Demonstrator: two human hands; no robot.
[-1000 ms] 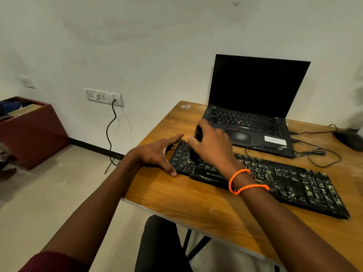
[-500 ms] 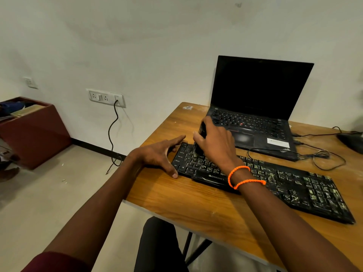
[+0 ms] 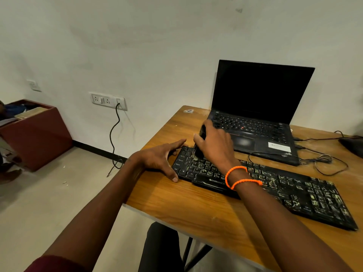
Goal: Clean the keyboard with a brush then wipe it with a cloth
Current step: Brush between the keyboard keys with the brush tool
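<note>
A black keyboard (image 3: 294, 189), dusty with pale grime on its keys, lies slantwise on the wooden table (image 3: 196, 209). My right hand (image 3: 214, 148) grips a black brush (image 3: 199, 143) held upright, its bristles down on the keys at the keyboard's left end. My left hand (image 3: 159, 158) rests flat with fingers spread against the keyboard's left edge, thumb at the near corner and index finger by the far corner. No cloth is in view.
An open black laptop (image 3: 255, 114) stands behind the keyboard, with a coiled cable (image 3: 322, 160) to its right and a dark mouse (image 3: 353, 146) at the table's right edge. A wall socket (image 3: 108, 101) with a hanging cord and a red box (image 3: 39, 134) are at left.
My right hand with the brush has shifted slightly away from me across the keyboard's left end. My left hand has stayed at the left edge.
</note>
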